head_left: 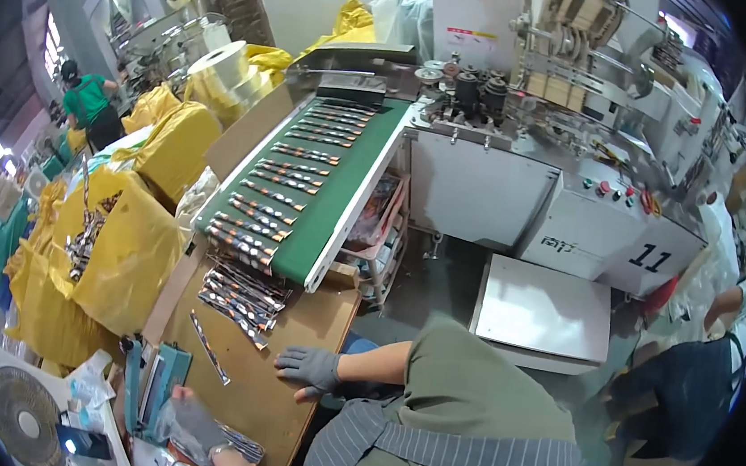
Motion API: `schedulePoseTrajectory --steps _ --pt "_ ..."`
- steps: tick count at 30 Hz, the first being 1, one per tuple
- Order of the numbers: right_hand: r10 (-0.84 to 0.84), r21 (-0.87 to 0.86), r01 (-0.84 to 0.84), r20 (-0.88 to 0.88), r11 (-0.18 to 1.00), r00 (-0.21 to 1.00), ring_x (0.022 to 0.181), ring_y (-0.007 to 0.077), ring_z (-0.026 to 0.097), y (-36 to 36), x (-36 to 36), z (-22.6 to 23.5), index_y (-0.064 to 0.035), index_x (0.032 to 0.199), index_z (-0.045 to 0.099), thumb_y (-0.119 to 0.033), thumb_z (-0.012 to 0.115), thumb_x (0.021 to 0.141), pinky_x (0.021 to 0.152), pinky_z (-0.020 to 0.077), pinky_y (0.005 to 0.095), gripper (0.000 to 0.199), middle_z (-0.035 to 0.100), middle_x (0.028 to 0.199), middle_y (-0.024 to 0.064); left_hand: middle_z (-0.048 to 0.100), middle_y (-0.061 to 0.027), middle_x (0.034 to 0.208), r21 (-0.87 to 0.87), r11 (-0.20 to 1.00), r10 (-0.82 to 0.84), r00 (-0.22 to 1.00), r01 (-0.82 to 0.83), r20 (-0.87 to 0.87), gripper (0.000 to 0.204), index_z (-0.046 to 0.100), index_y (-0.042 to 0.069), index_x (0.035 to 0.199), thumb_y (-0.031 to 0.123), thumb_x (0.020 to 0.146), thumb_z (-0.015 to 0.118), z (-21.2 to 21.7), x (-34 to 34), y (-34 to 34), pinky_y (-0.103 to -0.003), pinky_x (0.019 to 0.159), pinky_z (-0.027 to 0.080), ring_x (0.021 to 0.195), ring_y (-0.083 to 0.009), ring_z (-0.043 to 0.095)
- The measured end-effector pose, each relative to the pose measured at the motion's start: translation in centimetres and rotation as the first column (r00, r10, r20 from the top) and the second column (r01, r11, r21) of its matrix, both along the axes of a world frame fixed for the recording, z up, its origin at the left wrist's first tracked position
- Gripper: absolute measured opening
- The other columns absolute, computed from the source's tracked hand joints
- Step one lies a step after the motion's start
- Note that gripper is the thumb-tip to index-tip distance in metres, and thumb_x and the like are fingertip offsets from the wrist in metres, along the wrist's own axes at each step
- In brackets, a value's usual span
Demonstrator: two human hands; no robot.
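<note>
My right hand [309, 370], in a grey glove, lies palm down on the brown tabletop [311, 312] with its fingers stretched out and nothing in them. Just beyond it is a loose pile of slim printed stick packets [243, 300]. A single stick packet [210, 348] lies apart to the left of that pile. My left hand [193, 424], also gloved in grey, is blurred at the near left beside a teal hand-lever device [163, 383]. More stick packets [243, 443] are next to its wrist. Whether its fingers grip anything is unclear.
A green conveyor belt [327, 202] carries rows of stick packets down to the table from a large machine [485, 185]. Yellow sacks [133, 250] and a white fan [22, 410] stand at left. One person [94, 103] is far left, another [687, 380] at right.
</note>
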State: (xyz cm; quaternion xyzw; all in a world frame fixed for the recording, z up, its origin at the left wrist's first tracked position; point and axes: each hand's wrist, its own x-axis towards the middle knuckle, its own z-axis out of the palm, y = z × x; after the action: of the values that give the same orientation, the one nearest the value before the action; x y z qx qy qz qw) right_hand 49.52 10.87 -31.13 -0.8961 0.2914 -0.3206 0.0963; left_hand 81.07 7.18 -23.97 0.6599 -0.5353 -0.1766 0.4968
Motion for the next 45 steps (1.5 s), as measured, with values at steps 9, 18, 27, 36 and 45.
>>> schedulePoseTrajectory --steps 9,18,27,36,45 --pt "0.017 0.027 -0.017 0.017 0.999 1.000 0.126 0.0402 0.037 -0.2 0.1 -0.4 -0.0010 0.122 0.049 -0.050 0.056 0.080 0.105 0.0272 0.0518 0.065 0.043 0.132 0.0236 0.044 -0.0284 0.131 0.166 0.936 0.156 0.788 -0.311 0.596 0.058 0.040 -0.009 0.129 0.037 0.093 0.044 -8.1 -4.4 -3.3 -0.044 0.097 0.038 0.119 -0.0412 0.044" --pt "-0.004 0.065 0.002 0.019 0.998 1.000 0.127 0.0399 0.036 0.1 -0.1 0.3 -0.0009 0.120 0.050 -0.046 0.060 0.075 0.106 0.0250 0.0524 0.065 0.041 0.133 0.0244 0.045 -0.0255 0.132 0.143 0.943 0.152 0.773 -0.299 0.615 0.056 0.043 -0.006 0.128 0.037 0.092 0.045 -7.6 -4.9 -2.9 -0.044 0.101 0.035 0.122 -0.0394 0.042" --pt "0.067 0.032 -0.068 0.056 0.997 0.996 0.107 0.0398 0.046 -0.1 0.4 1.8 -0.0022 0.111 0.051 -0.041 0.063 0.073 0.093 0.0369 0.0493 0.056 0.047 0.119 0.0234 0.046 -0.0244 0.131 0.187 0.894 0.116 0.612 -0.408 0.782 0.064 0.044 -0.004 0.129 0.048 0.092 0.042 -10.8 -3.1 -2.8 -0.043 0.097 0.039 0.120 -0.0380 0.046" --pt "-0.338 0.018 0.338 -0.016 0.941 0.941 0.125 0.0435 0.035 -9.8 5.5 9.2 -0.0013 0.136 0.033 -0.048 0.066 0.074 0.104 0.0305 0.0457 0.084 0.033 0.136 0.0296 0.049 -0.0231 0.124 0.093 0.980 0.096 0.829 -0.176 0.550 0.063 0.047 0.001 0.125 0.042 0.079 0.060 -6.2 -5.1 -2.2 -0.044 0.099 0.036 0.117 -0.0392 0.045" --pt "-0.640 0.543 0.642 -0.230 0.541 0.734 0.110 0.0373 0.055 -24.5 2.3 5.8 0.0056 0.129 0.040 -0.053 0.080 0.053 0.092 0.0449 0.0373 0.104 0.054 0.120 0.0274 0.053 -0.0210 0.114 0.097 0.993 0.026 0.904 -0.074 0.427 0.060 0.049 0.000 0.123 0.044 0.083 0.059 -5.8 -4.9 -2.3 -0.041 0.093 0.041 0.108 -0.0366 0.050"
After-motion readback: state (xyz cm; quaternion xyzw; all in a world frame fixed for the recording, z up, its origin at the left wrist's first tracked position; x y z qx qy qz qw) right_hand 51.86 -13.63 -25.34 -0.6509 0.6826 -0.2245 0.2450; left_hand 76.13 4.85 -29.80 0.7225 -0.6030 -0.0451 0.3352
